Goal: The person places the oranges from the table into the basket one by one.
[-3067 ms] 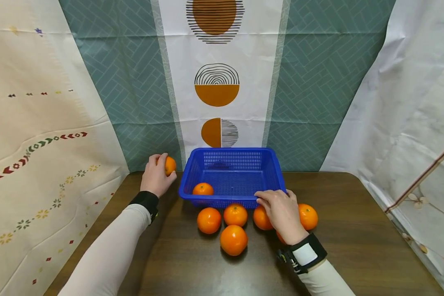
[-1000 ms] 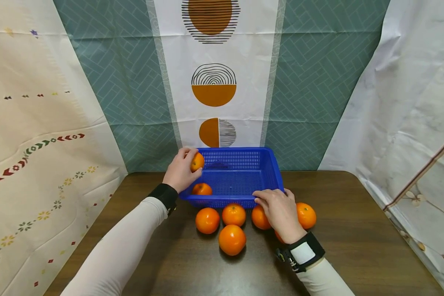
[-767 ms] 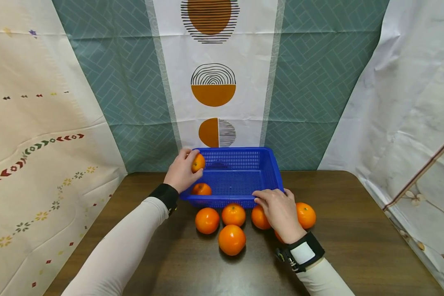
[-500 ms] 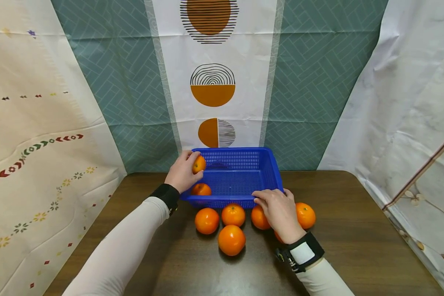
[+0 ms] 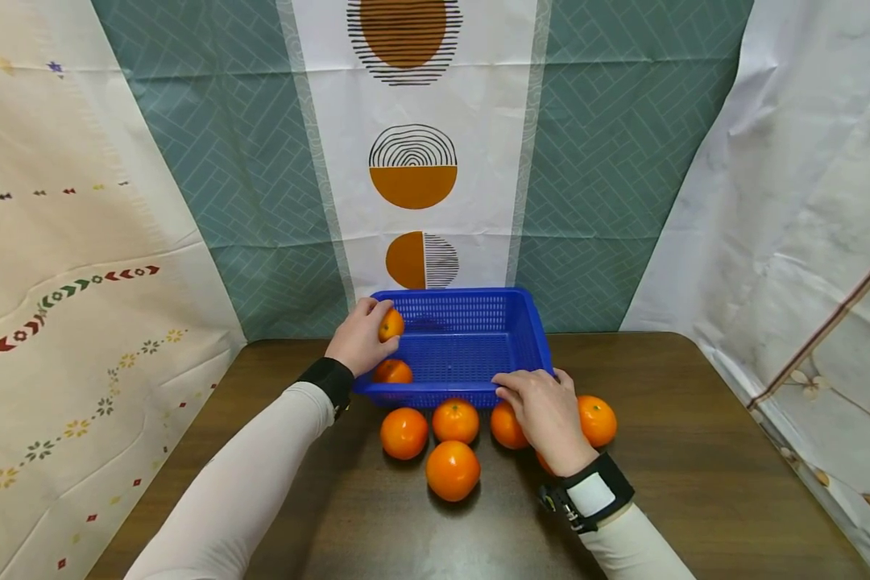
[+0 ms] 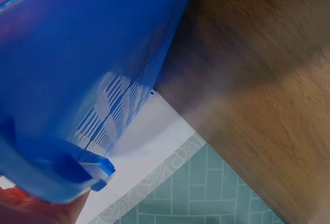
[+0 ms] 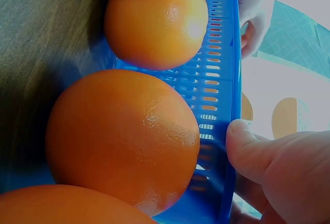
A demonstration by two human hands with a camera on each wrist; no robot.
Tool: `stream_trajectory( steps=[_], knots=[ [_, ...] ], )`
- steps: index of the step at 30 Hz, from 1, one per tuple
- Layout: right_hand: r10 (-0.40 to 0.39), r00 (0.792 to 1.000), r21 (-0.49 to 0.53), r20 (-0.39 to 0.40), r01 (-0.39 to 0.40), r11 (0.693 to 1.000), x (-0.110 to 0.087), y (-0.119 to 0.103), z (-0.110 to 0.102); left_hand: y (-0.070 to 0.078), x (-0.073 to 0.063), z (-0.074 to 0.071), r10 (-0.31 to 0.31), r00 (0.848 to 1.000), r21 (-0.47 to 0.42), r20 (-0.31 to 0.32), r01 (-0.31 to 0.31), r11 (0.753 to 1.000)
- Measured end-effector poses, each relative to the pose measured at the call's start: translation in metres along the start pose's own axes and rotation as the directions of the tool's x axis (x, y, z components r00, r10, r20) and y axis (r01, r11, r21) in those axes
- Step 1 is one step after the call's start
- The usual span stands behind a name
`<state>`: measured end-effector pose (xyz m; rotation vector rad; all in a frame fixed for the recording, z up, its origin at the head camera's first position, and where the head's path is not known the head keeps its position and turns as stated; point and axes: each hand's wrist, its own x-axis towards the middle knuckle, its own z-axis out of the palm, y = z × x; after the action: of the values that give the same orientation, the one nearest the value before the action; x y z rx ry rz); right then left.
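My left hand [image 5: 358, 337] grips an orange [image 5: 391, 324] at the left side of a blue plastic basket [image 5: 457, 354], above its rim. Part of that orange is covered by the fingers. Inside the basket, a second orange [image 5: 393, 371] lies in the front left corner. My right hand [image 5: 547, 407] holds the basket's front rim near the right corner; the right wrist view shows its thumb [image 7: 242, 139] against the rim. In the left wrist view the basket wall [image 6: 93, 44] fills much of the picture, with a bit of the left hand [image 6: 41, 208] low at the left.
Several oranges stand in front of the basket, among them a front one [image 5: 453, 471] and a left one [image 5: 404, 433]. Another orange [image 5: 597, 420] sits right of my right hand, which partly hides others. A patterned cloth [image 5: 413, 161] hangs behind the brown table [image 5: 667, 483].
From left of the basket, my left hand has carried its orange rightward to the basket's left side, moving barely at all in the last second. My right hand stays on the rim.
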<state>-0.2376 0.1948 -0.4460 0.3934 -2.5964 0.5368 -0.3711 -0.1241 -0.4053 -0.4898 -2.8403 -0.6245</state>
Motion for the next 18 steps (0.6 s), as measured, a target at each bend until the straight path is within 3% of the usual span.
stream_trajectory(
  steps=[18],
  knots=[
    [-0.010, 1.000, 0.005, -0.012, 0.010, 1.000, -0.001, 0.000, -0.001, 0.001, 0.010, 0.016, 0.018, 0.998, 0.029, 0.066, -0.020, 0.999]
  ],
)
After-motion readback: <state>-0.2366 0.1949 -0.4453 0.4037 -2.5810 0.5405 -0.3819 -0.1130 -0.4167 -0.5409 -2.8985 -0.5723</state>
